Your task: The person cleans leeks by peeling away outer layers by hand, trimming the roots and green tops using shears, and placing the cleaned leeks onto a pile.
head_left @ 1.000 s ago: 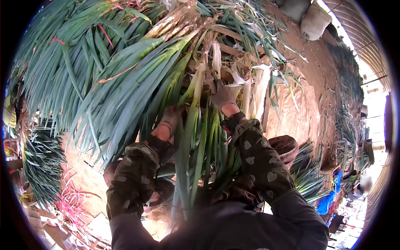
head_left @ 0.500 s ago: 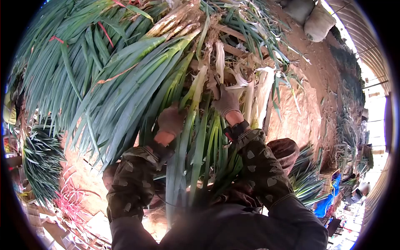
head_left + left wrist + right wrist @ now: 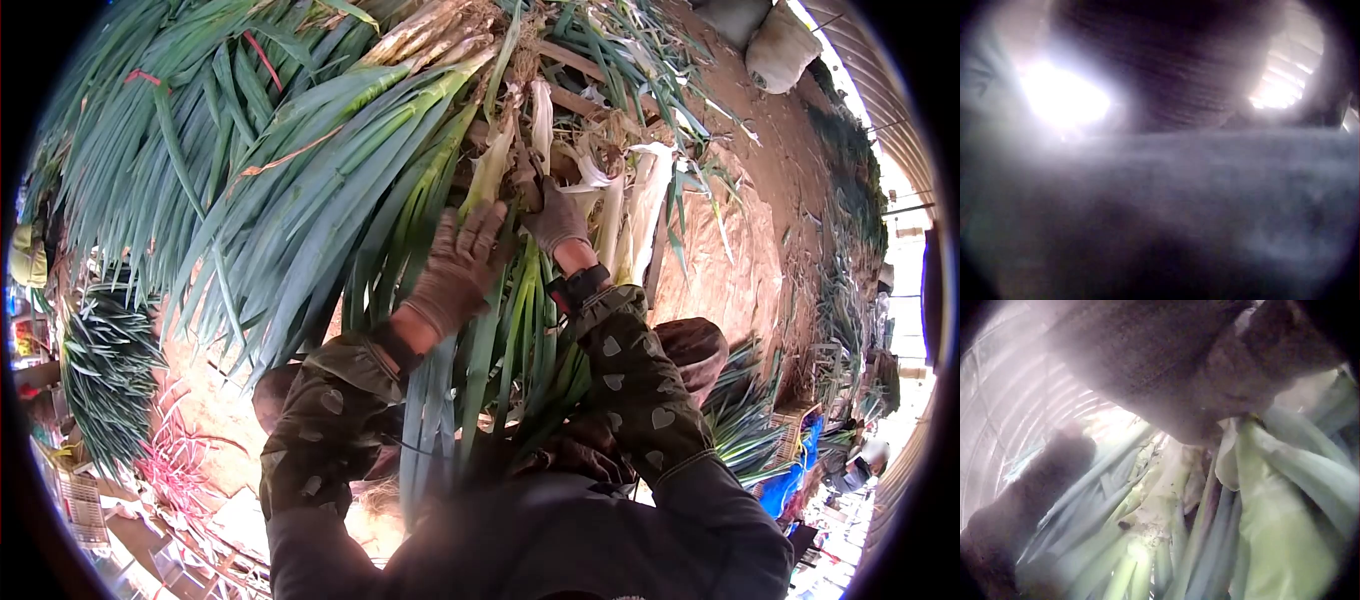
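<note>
The gloved left hand (image 3: 455, 270) lies palm down over the leek leaves, its fingers extended and slightly spread beside a pale stalk (image 3: 492, 165). Just right of it, the gloved right hand (image 3: 558, 218) has its fingers curled at the base of a white leek stalk (image 3: 541, 120); its fingertips are partly hidden. The right wrist view shows the dark glove (image 3: 1179, 369) across the top, with green leek stems (image 3: 1279, 531) and a peeling sheath below. Only blurred glove and grey-green surfaces appear in the left wrist view.
A big pile of leeks (image 3: 130, 180) fills the upper left, some tied with red strips. Peeled white leaves (image 3: 650, 190) lie right of the hands. Further out are a pale sack (image 3: 783, 50), more leeks (image 3: 105, 385), pink strips (image 3: 180, 465) and a blue sheet (image 3: 790, 475).
The left hand has moved up and right from the lower leaves, its fingers now extended over them. The right hand stays about the same place among the stalks; the head view has shifted slightly.
</note>
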Tool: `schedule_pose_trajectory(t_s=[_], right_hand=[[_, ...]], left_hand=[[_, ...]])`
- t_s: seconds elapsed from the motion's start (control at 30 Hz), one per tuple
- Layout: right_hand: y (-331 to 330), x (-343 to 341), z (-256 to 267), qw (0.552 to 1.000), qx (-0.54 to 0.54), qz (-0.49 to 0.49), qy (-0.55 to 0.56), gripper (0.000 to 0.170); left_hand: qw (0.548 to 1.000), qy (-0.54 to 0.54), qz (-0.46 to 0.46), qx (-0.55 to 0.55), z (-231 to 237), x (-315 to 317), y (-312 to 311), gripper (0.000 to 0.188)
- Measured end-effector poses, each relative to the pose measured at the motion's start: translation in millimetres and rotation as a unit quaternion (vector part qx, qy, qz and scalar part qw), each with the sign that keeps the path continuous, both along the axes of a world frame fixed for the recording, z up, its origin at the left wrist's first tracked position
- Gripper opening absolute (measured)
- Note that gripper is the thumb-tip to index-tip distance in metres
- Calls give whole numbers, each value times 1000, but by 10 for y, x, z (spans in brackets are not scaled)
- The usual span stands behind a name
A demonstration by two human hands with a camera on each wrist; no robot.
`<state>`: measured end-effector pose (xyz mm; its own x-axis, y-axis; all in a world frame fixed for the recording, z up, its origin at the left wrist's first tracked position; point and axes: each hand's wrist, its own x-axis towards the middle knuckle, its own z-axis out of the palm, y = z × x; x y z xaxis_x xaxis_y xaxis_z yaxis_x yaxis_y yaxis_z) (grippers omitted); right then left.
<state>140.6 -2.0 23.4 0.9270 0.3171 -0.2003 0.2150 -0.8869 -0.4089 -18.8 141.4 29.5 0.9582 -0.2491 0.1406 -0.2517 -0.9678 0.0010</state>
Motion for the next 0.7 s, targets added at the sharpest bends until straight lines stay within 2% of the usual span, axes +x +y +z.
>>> schedule_pose_trajectory(t_s=[0.03, 0.13, 0.2, 0.33, 0.43, 0.57, 0.7], right_hand=[[-3, -14, 8, 1000, -2, 4, -3, 59], [-52, -50, 13, 1000, -13, 7, -8, 61], [-45, -71, 1, 1000, -26, 0, -3, 61], [31, 34, 48, 999, -41, 15, 26, 59], [94, 110, 3, 1000, -27, 8, -4, 54], [138, 299, -108, 999, -18, 18, -29, 52], [170, 531, -139, 998, -16, 17, -62, 51]], left_hand=[[998, -55, -20, 16, -167, -2, -22, 59], [999, -15, 50, -4, -195, -21, -129, 40], [997, -4, 76, 18, -205, 46, -132, 35], [989, 31, 138, 36, -197, 121, -118, 34], [989, 55, 136, 19, -154, 136, -54, 40], [973, 61, 195, -107, -297, 201, 27, 43], [925, 99, 233, -284, -340, 285, 203, 44]])
